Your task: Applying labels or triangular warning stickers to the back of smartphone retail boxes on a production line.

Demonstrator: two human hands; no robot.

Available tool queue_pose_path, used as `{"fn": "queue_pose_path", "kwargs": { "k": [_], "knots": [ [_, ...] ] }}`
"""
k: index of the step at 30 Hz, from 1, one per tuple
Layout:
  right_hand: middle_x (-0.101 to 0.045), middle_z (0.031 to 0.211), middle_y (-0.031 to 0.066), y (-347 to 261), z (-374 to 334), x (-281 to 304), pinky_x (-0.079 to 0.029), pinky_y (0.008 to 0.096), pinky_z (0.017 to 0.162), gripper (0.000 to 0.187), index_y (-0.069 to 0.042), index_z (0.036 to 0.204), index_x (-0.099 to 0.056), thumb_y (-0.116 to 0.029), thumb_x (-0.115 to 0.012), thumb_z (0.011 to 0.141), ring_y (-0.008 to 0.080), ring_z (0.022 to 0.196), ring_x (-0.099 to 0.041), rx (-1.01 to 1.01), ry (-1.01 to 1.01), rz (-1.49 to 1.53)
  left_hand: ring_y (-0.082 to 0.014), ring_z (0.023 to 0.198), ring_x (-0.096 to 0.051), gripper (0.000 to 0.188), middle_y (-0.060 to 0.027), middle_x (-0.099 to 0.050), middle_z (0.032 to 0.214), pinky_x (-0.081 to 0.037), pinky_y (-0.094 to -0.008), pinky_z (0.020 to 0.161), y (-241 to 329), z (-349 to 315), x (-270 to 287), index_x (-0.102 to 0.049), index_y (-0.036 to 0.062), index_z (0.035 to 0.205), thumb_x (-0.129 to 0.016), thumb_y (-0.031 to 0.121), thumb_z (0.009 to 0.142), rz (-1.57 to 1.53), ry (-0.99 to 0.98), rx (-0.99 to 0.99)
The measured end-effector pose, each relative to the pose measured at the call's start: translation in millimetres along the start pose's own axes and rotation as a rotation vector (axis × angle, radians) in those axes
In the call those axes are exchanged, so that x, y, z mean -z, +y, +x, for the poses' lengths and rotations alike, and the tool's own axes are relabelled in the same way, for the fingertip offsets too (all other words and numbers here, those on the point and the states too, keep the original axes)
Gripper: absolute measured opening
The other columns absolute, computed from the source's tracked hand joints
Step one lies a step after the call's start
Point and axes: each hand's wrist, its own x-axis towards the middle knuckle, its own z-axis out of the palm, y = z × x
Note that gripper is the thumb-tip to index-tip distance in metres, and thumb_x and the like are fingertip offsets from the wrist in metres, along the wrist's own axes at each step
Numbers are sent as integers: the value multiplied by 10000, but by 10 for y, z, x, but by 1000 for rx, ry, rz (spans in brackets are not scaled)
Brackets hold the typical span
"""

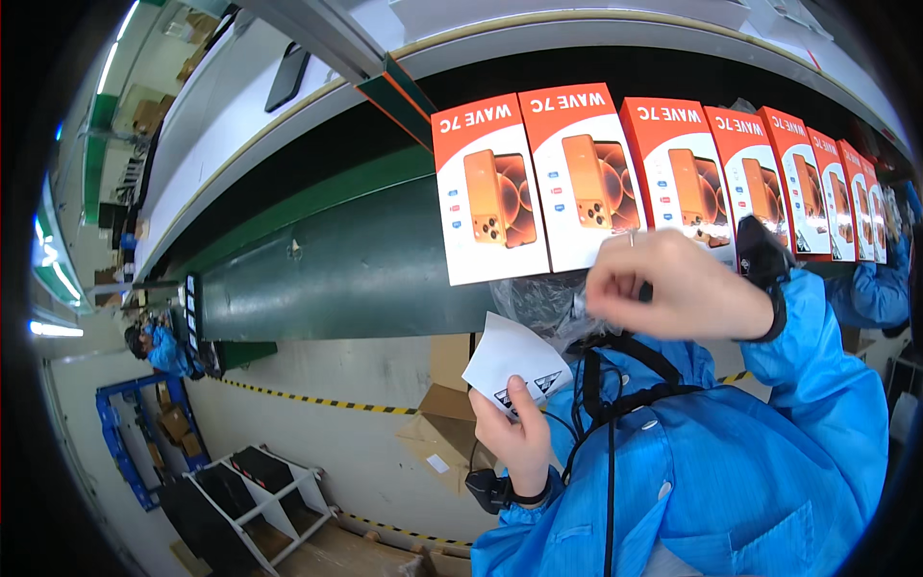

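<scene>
While the long green belt [336,260] runs off to the left of both hands, a brown carton [437,428] sits low, just left of my left hand [516,438]. That hand pinches a white sheet [510,351], with my thumb on the front and my fingers behind. The sheet bends a little and has black marks near my thumb. Up above it stands a red and white box [488,192], with another box [583,178] beside it. Some clear plastic [529,298] lies crumpled between my two hands. My right hand [683,287] is higher up, its fingers curled in near the plastic; I cannot tell if it grips any. More boxes [678,168] stand in a row behind it and on to its right.
</scene>
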Motion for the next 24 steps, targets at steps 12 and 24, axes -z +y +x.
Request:
{"fn": "queue_pose_path", "kwargs": {
  "k": [12, 24],
  "knots": [
    [-525, 564, 55, 177, 426, 105, -382, 257, 467, 96, 8, 728, -593, -64, -642, 766, 111, 486, -491, -300, -39, -15, -146, 800, -581, 264, -142, -590, 938, -462, -252, 674, -130, 425, 44, -464, -70, 1112, -506, 101, 916, 2, -210, 19],
    [-510, 564, 66, 230, 400, 75, -397, 305, 501, 107, -10, 713, -589, -92, -645, 755, 173, 499, -496, -247, -24, -77, -144, 851, -573, 291, -137, -567, 992, -466, -254, 716, -137, 409, 30, -427, -65, 1168, -483, 88, 926, -39, -225, 31]
  ]
}}
